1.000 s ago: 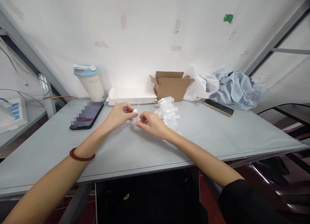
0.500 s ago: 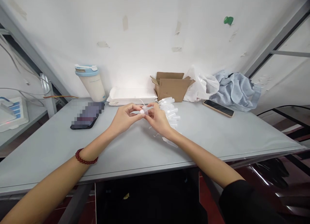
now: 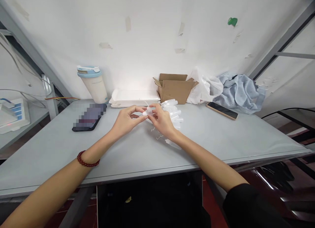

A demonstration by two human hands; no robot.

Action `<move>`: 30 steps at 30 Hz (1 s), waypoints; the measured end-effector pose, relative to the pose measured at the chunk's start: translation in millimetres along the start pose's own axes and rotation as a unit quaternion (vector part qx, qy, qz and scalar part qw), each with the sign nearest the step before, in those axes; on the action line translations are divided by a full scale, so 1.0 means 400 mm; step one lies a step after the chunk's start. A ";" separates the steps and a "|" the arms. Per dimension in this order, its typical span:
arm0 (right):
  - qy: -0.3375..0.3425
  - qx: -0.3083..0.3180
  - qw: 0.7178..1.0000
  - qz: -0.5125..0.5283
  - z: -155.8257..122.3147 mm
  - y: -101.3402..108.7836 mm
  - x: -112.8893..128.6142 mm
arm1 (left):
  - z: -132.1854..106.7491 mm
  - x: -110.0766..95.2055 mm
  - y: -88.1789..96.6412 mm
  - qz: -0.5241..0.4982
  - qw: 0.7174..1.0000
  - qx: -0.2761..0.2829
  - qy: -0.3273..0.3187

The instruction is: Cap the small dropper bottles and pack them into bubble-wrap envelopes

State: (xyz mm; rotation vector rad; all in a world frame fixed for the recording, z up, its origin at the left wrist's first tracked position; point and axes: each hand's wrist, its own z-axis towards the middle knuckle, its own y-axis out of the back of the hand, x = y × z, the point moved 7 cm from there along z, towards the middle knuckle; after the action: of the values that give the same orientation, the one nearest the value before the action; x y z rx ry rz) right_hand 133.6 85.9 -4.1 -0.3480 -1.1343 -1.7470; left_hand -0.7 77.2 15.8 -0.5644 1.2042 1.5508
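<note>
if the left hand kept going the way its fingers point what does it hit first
The left hand points right; its fingertips already touch the small white bottle pinched between both hands. Just beyond comes the right hand, then likely the pile of bottles, though depth is unclear.

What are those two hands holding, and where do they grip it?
A small whitish plastic bottle, pinched at its ends between the fingers of the left hand and the right hand.

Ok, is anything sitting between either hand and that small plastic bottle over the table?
Nothing visible does. The left hand and the right hand both pinch the small plastic bottle, held just above the table. The pile of bottles lies behind the right hand, not between the hands and the bottle.
</note>
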 end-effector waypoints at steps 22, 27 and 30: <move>0.092 0.022 0.986 -0.135 -0.005 -0.002 0.044 | 0.020 0.007 0.051 0.121 0.988 0.028 0.088; 0.121 0.038 0.983 -0.136 -0.007 -0.003 0.055 | 0.019 -0.007 0.036 0.142 0.984 0.066 0.087; 0.139 0.045 0.980 -0.137 -0.008 -0.006 0.055 | 0.019 -0.013 0.035 0.143 0.983 0.073 0.088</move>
State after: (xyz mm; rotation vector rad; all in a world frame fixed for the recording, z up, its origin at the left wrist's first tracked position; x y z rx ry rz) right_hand 121.9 70.8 7.8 0.1129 -1.0883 -1.9043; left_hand -10.2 82.6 28.7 -0.4519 1.5757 1.6585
